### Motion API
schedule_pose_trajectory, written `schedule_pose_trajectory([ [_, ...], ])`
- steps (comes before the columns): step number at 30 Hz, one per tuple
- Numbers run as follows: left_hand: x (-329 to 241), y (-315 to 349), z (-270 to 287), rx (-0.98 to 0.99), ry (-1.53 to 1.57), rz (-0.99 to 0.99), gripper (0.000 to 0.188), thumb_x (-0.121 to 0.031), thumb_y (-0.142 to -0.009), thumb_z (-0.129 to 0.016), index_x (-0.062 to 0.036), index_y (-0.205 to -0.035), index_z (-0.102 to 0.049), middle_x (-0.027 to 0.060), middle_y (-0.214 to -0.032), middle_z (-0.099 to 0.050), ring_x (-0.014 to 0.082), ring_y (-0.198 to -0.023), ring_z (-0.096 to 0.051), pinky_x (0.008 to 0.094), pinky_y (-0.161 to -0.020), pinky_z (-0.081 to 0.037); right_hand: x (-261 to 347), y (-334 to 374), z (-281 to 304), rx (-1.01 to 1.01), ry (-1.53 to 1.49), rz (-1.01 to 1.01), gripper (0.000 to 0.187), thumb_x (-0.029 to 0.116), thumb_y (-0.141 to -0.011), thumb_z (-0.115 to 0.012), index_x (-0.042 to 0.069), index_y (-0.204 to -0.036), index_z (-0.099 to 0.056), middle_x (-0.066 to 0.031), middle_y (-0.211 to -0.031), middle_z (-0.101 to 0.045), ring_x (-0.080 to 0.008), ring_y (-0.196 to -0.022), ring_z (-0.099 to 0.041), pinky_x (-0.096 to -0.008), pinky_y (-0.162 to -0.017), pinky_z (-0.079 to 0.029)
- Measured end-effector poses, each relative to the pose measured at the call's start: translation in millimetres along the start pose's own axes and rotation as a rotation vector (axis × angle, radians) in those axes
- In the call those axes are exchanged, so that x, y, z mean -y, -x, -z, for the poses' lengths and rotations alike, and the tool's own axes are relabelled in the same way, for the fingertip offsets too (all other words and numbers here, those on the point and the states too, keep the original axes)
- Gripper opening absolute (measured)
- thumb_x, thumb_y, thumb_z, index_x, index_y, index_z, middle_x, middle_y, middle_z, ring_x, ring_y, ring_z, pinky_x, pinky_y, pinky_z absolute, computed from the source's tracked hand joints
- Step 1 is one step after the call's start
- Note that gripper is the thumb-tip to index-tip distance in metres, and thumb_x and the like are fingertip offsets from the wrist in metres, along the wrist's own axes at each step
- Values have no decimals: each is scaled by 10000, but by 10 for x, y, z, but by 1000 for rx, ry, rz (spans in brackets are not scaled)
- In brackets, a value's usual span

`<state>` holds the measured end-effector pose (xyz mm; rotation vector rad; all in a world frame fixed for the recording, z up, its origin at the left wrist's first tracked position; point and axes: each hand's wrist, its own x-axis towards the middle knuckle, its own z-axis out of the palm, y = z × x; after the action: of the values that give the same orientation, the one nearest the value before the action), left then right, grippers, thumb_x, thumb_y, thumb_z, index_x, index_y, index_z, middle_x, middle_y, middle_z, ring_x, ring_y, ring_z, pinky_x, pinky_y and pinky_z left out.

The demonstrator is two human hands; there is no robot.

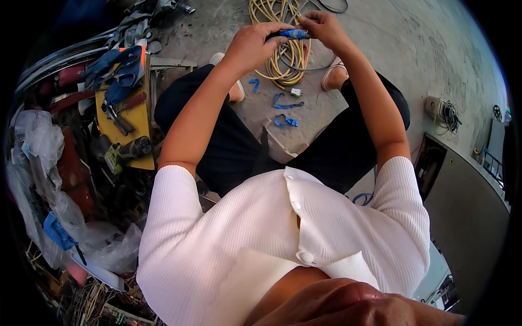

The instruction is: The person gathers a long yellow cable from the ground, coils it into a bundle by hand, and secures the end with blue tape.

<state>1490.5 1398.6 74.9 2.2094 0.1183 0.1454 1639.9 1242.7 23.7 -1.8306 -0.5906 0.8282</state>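
Observation:
My left hand [251, 45] reaches out over the floor, its thumb and fingers closed round a short dark piece wrapped in bright blue, which looks like a taped cable end [295, 34]. Just to the right of it my right hand [324, 30] has its thumb and forefinger pinched together. What sits in that pinch is too small to make out. Below both hands lies a coil of yellow cable [288, 68] on the concrete, with a thinner grey cable running out toward my right foot. Crumpled blue strips [288, 102] and a small white-and-green block [295, 92] are scattered nearer me.
On my left, a yellow board [142, 111] carries blue gloves [122, 73], pliers [117, 119] and a green-black power drill [129, 152]. Clear plastic sheeting [41, 144] covers clutter beyond it. To the right stand a grey metal cabinet [462, 201] and a small box with coiled wire [435, 108].

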Motion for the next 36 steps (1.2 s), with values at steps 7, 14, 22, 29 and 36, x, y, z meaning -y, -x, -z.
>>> schedule_pose_trajectory([
  [7, 341, -109, 26, -104, 54, 244, 269, -238, -889, -547, -74, -1093, -606, 69, -825, -656, 157, -730, -598, 293, -664, -466, 279, 164, -105, 100, -106, -126, 385, 401, -924, -493, 54, -1042, -609, -10, -934, -645, -69, -839, -573, -209, -735, -465],
  [14, 447, -137, -92, -4, 364, 277, 289, -246, -909, -540, -46, -1110, -594, 9, -840, -629, 70, -765, -551, 239, -695, -448, 252, 194, -355, 177, -420, -187, 324, 345, -867, -609, 68, -1033, -630, 7, -942, -645, -39, -836, -575, -184, -730, -471],
  [22, 364, -142, -29, -279, 216, 147, 270, -183, -865, -600, -110, -1126, -611, 22, -849, -642, 99, -754, -570, 258, -682, -452, 382, 239, -280, 194, -206, -24, 235, 279, -851, -646, 54, -917, -664, 19, -792, -652, -30, -704, -574, -175, -627, -454],
  [29, 274, -182, 5, 29, 62, 144, 230, -179, -838, -639, -96, -1051, -659, 39, -873, -667, 111, -776, -604, 270, -692, -466, 526, 296, 9, -229, 353, 347, 255, 264, -839, -640, 42, -963, -668, -33, -747, -666, -81, -683, -607, -227, -613, -461],
  [36, -26, -76, 41, 344, 398, 85, 230, -123, -816, -660, -55, -1036, -661, 19, -900, -657, 86, -827, -593, 236, -742, -456, -115, -34, 83, -330, 539, 218, 263, 266, -857, -596, 45, -984, -663, -55, -792, -682, -88, -695, -614, -246, -640, -479],
])
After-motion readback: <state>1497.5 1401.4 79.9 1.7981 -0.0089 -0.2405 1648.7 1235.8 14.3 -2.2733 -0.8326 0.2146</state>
